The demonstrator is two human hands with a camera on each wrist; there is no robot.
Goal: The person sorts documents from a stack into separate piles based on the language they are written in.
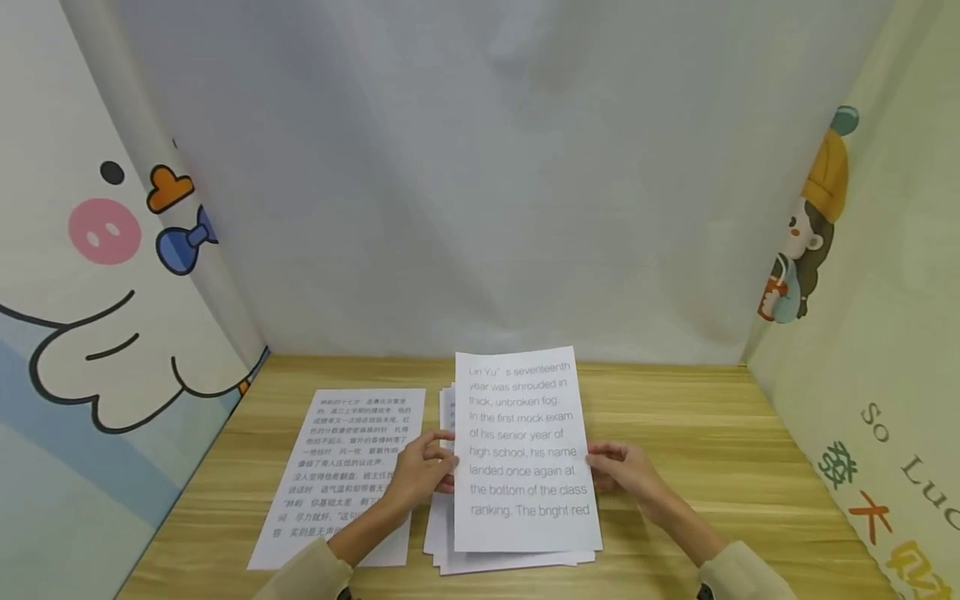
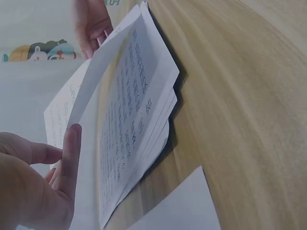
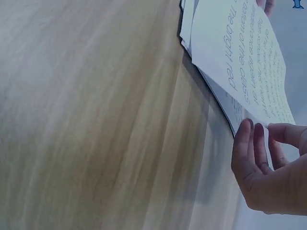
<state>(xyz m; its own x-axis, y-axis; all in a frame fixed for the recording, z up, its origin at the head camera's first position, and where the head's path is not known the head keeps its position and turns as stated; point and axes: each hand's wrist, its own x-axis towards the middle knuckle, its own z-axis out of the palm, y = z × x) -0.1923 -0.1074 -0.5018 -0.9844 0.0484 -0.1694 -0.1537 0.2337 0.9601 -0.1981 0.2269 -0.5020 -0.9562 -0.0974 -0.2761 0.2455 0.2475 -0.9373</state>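
A white sheet of paper [image 1: 525, 450] with large English print is held up between both hands, raised over a paper stack. My left hand [image 1: 423, 471] pinches its left edge between thumb and fingers. At the opposite edge, my right hand [image 1: 626, 471] pinches it the same way. Below lies the stack of printed sheets [image 2: 139, 120], its corners uneven and its top page in Chinese print. Most of that stack is hidden by the raised sheet in the head view. In the right wrist view the sheet [image 3: 230, 52] bows slightly above the stack.
A separate sheet with Chinese text [image 1: 337, 467] lies on the wooden table [image 1: 675, 417] at the left, partly under my left forearm. A pale curtain [image 1: 487, 167] rises behind the table. Cartoon-printed panels stand at the left [image 1: 112, 333] and right [image 1: 885, 333].
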